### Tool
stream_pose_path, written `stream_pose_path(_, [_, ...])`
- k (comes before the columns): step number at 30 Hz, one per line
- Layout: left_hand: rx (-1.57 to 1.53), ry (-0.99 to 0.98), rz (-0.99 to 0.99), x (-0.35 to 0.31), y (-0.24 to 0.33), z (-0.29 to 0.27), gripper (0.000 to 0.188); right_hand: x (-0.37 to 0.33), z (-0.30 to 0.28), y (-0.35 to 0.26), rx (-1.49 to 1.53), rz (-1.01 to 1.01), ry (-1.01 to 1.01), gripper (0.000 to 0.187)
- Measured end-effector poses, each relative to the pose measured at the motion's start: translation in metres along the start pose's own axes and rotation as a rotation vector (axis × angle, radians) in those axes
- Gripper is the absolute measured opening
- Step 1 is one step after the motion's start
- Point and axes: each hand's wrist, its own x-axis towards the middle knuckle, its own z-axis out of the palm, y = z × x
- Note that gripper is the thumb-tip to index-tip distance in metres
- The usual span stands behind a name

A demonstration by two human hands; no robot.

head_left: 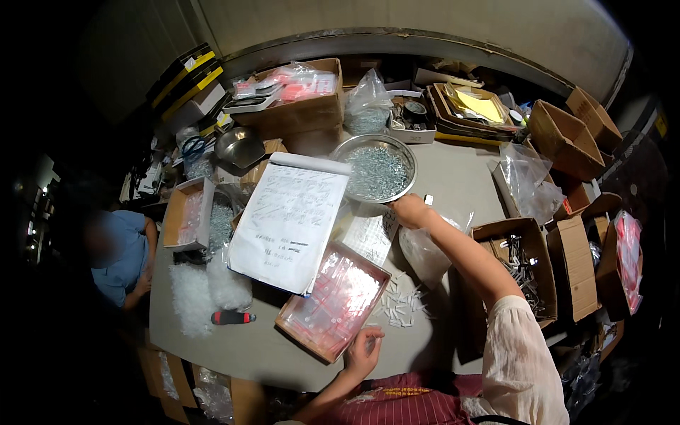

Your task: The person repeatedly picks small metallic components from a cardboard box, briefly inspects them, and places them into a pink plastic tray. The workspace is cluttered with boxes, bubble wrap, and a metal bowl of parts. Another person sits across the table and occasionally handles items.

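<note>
My right hand (pixel 411 211) reaches forward to the near rim of a round metal bowl (pixel 338 157) full of small silvery screws or pins. Its fingers are closed at that rim. Close to my body, my left hand (pixel 363 353) is curled beside the near right corner of a shallow cardboard tray (pixel 297 341). Whatever those fingers hold, if anything, is too small to make out. Clear plastic bags with red edges (pixel 340 294) fill the tray. Several small whitish cylindrical pieces (pixel 402 306) lie loose on the table to its right.
A clipboard with written sheets (pixel 287 219) overlaps the tray. A clear bag (pixel 425 255) sits under my right forearm. Further right stands a box of metal parts (pixel 520 265). A red-and-black handled tool (pixel 232 317) lies beside bags of white pieces (pixel 191 297). Another person (pixel 124 255) is at the left.
</note>
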Motion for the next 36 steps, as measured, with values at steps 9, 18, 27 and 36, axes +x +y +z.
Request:
stream_pose_path(9, [0.019, -0.022, -0.001, 0.005, -0.001, 0.002, 0.017, 0.013, 0.010, 0.001, -0.007, 0.010, 0.021, 0.019])
stream_pose_path(18, [0.071, -0.040, 0.096, 0.005, -0.005, 0.001, 0.020, -0.007, -0.018, -0.004, 0.080, 0.083, -0.068, 0.021])
stream_pose_path(27, [-0.465, -0.198, -0.361, -0.001, 0.068, -0.025, 0.023, -0.145, -0.073, -0.073, 0.485, -0.350, 0.633, 0.039])
stream_pose_path(36, [-1.544, -0.379, -0.612, 0.051, 0.084, -0.047, 0.030, -0.266, -0.059, -0.094, 0.516, -0.142, 0.502, 0.045])
